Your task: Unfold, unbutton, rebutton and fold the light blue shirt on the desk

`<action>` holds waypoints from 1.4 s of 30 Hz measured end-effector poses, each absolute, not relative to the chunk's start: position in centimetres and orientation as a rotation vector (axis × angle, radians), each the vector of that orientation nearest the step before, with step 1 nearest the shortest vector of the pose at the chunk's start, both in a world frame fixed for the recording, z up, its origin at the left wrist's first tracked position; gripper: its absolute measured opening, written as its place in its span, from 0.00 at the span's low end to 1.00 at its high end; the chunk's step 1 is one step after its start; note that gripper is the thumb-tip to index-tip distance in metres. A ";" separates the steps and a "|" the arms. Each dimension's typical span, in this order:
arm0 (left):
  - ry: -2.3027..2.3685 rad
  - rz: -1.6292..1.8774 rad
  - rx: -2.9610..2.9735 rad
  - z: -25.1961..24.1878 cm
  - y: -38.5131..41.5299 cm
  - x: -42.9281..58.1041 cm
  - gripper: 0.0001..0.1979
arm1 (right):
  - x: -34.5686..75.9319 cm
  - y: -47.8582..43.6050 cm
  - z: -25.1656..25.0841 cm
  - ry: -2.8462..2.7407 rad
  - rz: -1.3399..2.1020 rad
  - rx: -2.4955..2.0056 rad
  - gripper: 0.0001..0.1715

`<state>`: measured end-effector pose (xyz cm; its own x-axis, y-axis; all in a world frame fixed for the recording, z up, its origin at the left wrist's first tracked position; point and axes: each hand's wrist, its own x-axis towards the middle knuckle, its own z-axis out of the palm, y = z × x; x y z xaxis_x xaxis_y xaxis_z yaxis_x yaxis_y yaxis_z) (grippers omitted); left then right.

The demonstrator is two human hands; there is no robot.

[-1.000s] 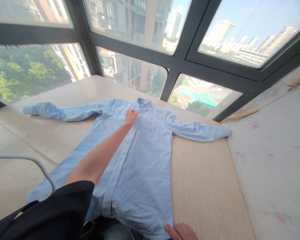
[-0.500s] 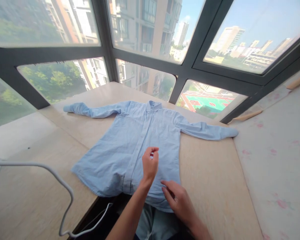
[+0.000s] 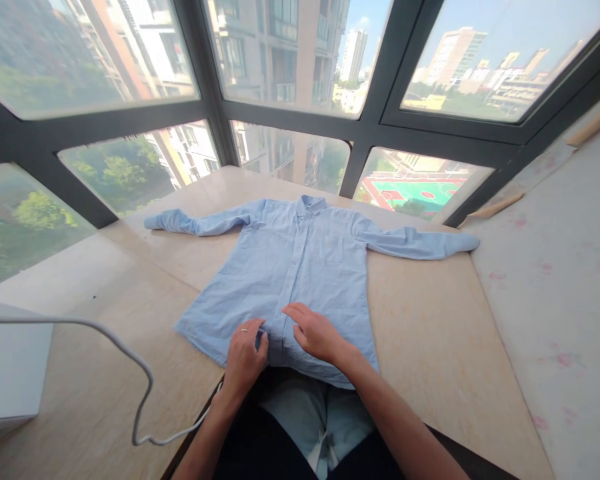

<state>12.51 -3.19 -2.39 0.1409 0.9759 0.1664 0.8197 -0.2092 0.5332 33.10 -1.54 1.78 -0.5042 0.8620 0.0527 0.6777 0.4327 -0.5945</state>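
1. The light-blue shirt (image 3: 325, 277) lies front up on the pale surface (image 3: 440, 327), its collar (image 3: 311, 205) at the far side and its hem (image 3: 323, 374) at the near edge, close to the person's lap. The left sleeve (image 3: 217, 223) and the right sleeve (image 3: 420, 245) stretch out to either side.

2. The left hand (image 3: 249, 347) is over the near part of the shirt, left of the button placket (image 3: 290, 270). Its fingers are half curled, with a gap between thumb and forefinger, and no cloth shows gripped. Whether they touch the fabric I cannot tell.

3. The right hand (image 3: 313, 327) is just beside it, over the placket and the cloth right of it. Its fingers reach out loosely leftward, the thumb apart, with nothing visible in their hold; contact is again unclear.

4. The cloth looks light, soft and limp, so it should bend freely and crease easily, with little risk of breakage. A pinch at one point would probably bunch it.

5. The better holds seem to be the firmer edges: both hem corners, the side seams, the shoulders, or the stiffer collar and placket.
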 end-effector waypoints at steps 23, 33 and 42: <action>1.528 0.280 2.274 -0.9 0.4 12.6 0.14 | 30.7 4.5 2.3 -3.015 0.479 -1.243 0.18; 1.501 0.295 2.209 -0.9 0.6 12.3 0.23 | 31.2 5.5 3.0 -3.101 0.511 -1.342 0.17; 1.500 0.296 2.260 -1.0 0.3 12.3 0.16 | 31.8 5.1 5.5 -3.153 0.639 -1.260 0.10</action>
